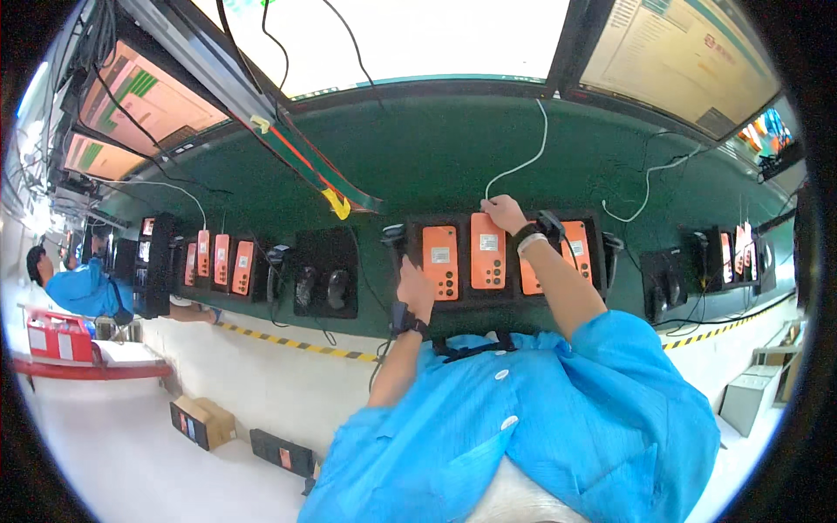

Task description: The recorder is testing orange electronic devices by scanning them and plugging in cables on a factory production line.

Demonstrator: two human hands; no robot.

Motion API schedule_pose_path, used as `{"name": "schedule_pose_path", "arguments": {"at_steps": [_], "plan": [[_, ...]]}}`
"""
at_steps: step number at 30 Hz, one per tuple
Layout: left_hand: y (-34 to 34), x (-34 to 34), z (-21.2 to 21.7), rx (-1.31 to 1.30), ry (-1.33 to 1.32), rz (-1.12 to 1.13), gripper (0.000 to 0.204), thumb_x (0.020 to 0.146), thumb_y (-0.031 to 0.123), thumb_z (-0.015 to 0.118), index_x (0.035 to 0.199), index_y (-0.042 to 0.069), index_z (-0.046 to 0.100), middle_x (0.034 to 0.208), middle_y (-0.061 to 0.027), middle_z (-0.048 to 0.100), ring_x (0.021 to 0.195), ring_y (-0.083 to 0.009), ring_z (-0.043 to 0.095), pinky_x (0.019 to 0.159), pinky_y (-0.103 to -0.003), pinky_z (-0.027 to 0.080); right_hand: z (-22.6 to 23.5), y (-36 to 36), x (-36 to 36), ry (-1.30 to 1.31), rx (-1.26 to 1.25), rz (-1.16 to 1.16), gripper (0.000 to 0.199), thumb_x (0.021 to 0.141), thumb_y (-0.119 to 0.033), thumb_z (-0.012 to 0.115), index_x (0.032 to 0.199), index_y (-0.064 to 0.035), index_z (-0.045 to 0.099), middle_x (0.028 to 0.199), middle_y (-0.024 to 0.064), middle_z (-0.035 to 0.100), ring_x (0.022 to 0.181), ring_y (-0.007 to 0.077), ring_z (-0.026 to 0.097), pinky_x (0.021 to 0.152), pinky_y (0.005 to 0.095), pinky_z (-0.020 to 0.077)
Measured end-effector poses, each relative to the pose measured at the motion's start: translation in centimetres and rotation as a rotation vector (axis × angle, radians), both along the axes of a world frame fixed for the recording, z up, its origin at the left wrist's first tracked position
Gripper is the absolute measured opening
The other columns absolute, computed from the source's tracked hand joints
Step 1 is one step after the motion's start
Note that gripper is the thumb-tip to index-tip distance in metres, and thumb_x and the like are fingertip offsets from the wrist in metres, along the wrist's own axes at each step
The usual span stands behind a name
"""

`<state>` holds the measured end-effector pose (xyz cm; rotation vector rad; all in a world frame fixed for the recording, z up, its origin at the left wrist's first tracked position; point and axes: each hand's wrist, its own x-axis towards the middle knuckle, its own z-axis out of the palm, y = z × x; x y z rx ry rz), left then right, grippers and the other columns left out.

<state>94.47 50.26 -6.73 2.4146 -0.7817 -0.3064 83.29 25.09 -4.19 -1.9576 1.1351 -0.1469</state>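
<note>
In front of me a black foam tray holds several orange phones, backs up, with white labels and dark camera lenses. My right hand is closed at the top end of the middle orange phone, where a white cable runs into my fingers; the plug itself is hidden. That phone sits slightly higher than its neighbours. My left hand, fingers stretched, rests by the tray's left edge beside the left orange phone. My right forearm partly covers the phones on the right.
Large monitors line the back of the green bench. Handheld scanners flank the tray. Computer mice lie on a black mat to the left. More phone trays stand farther along. A co-worker in blue is at far left.
</note>
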Motion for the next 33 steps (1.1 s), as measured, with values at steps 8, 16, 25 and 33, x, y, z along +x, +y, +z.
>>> {"name": "schedule_pose_path", "arguments": {"at_steps": [8,16,25,33], "plan": [[0.6,0.4,-0.5,-0.061,-0.16,-0.057,0.044,0.094,0.017,0.045,0.134,0.0,0.037,0.119,-0.0268,0.055,0.095,-0.0444,0.06,0.077,-0.048,0.052,2.2,5.2,-0.7,-0.285,-0.16,-0.08,0.034,0.096,-0.036,0.045,0.101,-0.0055,0.059,0.089,0.0223,0.065,0.086,0.0428,0.061,0.072,0.0491,0.0485],[0.4,1.3,-1.7,0.046,-0.059,-0.08,0.046,0.095,0.015,0.045,0.135,-0.003,0.032,0.126,-0.0267,0.048,0.101,-0.0429,0.057,0.075,-0.044,0.054,1.8,5.3,1.7,-0.187,-0.496,-0.197,0.027,0.097,-0.032,0.048,0.095,-0.0078,0.06,0.072,0.0168,0.062,0.069,0.0388,0.06,0.061,0.0462,0.0487],[4.4,-0.4,-1.1,-0.099,-0.056,-0.179,0.048,0.096,0.02,0.045,0.132,-0.01,0.034,0.124,-0.0299,0.048,0.109,-0.0464,0.052,0.09,-0.046,0.048,3.0,2.1,-7.4,-0.622,-0.012,-0.691,0.049,0.09,-0.025,0.059,0.13,0.0025,0.047,0.109,0.0157,0.066,0.096,0.026,0.064,0.083,0.0348,0.0493],[5.2,1.4,-0.7,0.037,0.0,-0.266,0.033,0.093,0.026,0.049,0.094,-0.007,0.05,0.09,-0.0305,0.06,0.083,-0.0474,0.059,0.071,-0.052,0.048,-3.4,22.4,-27.2,-0.525,-0.2,-0.79,0.025,0.092,-0.016,0.055,0.109,0.0005,0.061,0.091,0.0078,0.066,0.081,0.0144,0.06,0.07,0.028,0.047]]}}
